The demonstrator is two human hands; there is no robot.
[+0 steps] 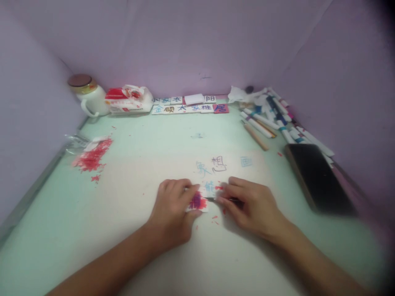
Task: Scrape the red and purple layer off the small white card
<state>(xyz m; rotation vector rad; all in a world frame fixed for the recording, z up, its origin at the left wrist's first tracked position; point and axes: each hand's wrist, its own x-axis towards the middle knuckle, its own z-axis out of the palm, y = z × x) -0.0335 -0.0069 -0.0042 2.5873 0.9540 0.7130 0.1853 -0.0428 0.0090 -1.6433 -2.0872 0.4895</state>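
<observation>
1. Near the middle of the desk (61, 213) lies the small white block (195, 201), its face coloured red and purple; take it as the clock's centre, with twelve o'clock pointing away from the person.
2. At nine o'clock, the left hand (173, 207) grips the block, fingers along its far edge and thumb by the near one. That thumb sits close to the working side, so a blade skidding towards five or six o'clock could nick it.
3. At three o'clock, the right hand (248, 201) pinches a slim dark tool (210, 199), its tip at the block's right side. Too much push might make it slip across the face and gouge the purple part; whether the tip is biting in cannot be told.
4. Between four and five o'clock lie loose red shavings (215, 218). If they got under the block, it could rock or slide under pressure.
5. Around ten o'clock is a heap of red crumbs (94, 157); a sweeping left forearm might scatter it.
6. Close to three o'clock, beyond the right hand, rests a phone (317, 179), which a sudden outward slip could knock.
</observation>
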